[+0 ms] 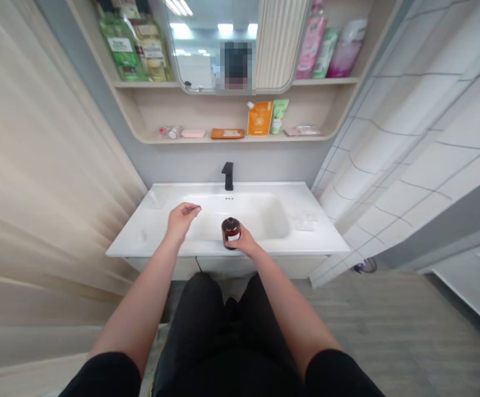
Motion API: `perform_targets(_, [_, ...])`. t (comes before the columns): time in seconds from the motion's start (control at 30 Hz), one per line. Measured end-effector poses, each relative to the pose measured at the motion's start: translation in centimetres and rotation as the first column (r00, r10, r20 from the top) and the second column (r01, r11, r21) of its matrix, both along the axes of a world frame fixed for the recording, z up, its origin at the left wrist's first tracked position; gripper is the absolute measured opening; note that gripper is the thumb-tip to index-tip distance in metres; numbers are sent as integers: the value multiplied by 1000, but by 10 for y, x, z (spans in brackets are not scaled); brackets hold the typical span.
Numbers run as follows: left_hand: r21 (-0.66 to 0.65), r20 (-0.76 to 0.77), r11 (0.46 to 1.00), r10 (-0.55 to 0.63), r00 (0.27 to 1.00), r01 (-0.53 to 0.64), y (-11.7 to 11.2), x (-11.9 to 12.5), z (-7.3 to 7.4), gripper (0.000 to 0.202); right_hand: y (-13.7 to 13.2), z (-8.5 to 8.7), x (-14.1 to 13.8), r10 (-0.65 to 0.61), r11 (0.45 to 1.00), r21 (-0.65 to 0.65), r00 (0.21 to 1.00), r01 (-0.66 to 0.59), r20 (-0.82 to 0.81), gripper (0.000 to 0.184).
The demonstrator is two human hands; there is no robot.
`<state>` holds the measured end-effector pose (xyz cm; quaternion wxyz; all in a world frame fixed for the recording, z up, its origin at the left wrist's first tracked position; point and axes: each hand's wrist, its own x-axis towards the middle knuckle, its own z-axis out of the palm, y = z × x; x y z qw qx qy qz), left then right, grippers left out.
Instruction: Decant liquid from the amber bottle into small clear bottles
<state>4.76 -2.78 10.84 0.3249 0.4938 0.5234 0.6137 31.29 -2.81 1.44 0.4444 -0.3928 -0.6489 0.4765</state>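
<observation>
My right hand (242, 241) grips a dark brown bottle (230, 231) with a white label, holding it upright over the near edge of the white washbasin (140, 242). The bottle's top looks round and dark, and my fingers hide part of its lower side. My left hand (181, 221) hangs over the basin's left side with its fingers drawn together. A small dark sliver may sit at the fingertips, but it is too small to tell.
A black faucet (227, 175) rises at the basin's back edge. Above it, a wooden shelf (140, 110) holds several toiletries, with a mirror (194, 49) higher up. A small clear soap dish (305, 223) sits on the right of the basin. Beige and white walls flank the vanity.
</observation>
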Motion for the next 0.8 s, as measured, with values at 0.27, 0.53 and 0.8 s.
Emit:
perform_targets(0.27, [-354,-72,933,41,997,-64,-3,-135,-15,56,-2,3,2,29,998,-54,999,-30,-14,69])
perform_targets(0.53, [-352,-592,859,105,799,-373,23,-179,-38,27,-3,6,1,17,999,-49,1000,-17,-3,65])
perform_targets(0.8, [-235,-864,863,25,502,-447,46,-180,-57,13,-5,10,1,13,998,-62,1000,-13,-4,70])
